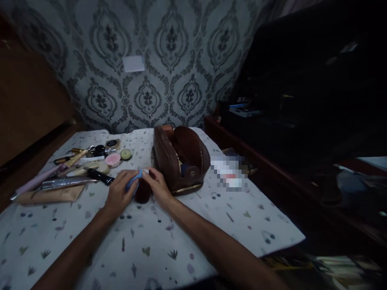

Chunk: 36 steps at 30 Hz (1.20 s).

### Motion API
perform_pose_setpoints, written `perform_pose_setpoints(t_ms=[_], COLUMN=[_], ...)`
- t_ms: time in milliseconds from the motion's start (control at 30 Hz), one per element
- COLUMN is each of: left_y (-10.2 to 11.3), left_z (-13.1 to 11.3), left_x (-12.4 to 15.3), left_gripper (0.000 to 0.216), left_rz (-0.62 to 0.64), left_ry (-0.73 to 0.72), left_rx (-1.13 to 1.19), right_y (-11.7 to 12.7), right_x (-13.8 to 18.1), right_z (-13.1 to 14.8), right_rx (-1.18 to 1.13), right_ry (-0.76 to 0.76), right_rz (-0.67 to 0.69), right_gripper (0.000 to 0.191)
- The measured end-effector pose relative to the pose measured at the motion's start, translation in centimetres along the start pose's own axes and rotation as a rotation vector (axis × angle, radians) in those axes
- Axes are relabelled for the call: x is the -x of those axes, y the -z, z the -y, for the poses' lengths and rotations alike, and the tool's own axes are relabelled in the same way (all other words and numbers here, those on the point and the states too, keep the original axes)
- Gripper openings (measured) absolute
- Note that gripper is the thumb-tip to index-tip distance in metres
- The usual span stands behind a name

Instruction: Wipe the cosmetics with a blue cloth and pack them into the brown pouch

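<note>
Both hands are together just left of the brown bag. My left hand (pixel 121 190) is closed around a small blue object (pixel 133 182) whose kind I cannot make out. With its fingertips pinched, my right hand (pixel 159 188) holds a small white piece (pixel 145 171) at the blue object's upper end. Whether the two are joined is hidden by the fingers. Under the hands lies a dark red item (pixel 142 192), partly covered. The brown zippered bag (pixel 165 161) stands unzipped, its reddish-brown lining showing, with something blue inside.
Left on the patterned white cloth (pixel 133 241) lie several cosmetics: a pink round container (pixel 113 160), a green-lidded jar (pixel 125 154), a black tube (pixel 99 175), a beige tube (pixel 50 195). A pixelated white item (pixel 228 171) lies right of the bag. Dark furniture (pixel 302 100) stands on the right.
</note>
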<state>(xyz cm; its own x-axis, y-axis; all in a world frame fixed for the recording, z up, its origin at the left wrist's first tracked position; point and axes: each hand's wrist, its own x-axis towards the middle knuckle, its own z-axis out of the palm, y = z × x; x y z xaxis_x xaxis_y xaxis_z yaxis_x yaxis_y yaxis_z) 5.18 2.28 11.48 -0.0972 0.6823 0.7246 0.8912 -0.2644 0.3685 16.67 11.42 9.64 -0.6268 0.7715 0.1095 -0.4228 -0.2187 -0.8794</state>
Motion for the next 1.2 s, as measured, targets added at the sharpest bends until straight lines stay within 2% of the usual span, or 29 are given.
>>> perform_pose_setpoints(t_ms=[267,533,667,900,1200], left_y=[-0.3,0.6,0.8,0.9,1.5], left_z=[0.6,0.8,0.5,0.2,1.0], left_x=[1.2,3.3,3.5,3.0,2.8], left_gripper=[0.023,0.029,0.029,0.025,0.022], left_rz=[-0.016,0.106,0.137,0.13,0.146], left_ry=[-0.088,-0.14,-0.163,-0.214,-0.148], left_rx=[-0.139,-0.179,-0.203,-0.211,-0.225], right_y=[0.0,0.1,0.1,0.3,0.3], right_x=[0.1,-0.1,-0.1,-0.1,0.2], right_z=[-0.4,-0.2,-0.2,-0.8,-0.2], right_rx=[-0.032,-0.1,-0.107,-0.021,0.069], right_ry=[-0.057,-0.08,-0.095,-0.041,0.005], right_rz=[-0.114,-0.09,-0.074,-0.109,-0.084], right_gripper=[0.046,0.053,0.058,0.05,0.041])
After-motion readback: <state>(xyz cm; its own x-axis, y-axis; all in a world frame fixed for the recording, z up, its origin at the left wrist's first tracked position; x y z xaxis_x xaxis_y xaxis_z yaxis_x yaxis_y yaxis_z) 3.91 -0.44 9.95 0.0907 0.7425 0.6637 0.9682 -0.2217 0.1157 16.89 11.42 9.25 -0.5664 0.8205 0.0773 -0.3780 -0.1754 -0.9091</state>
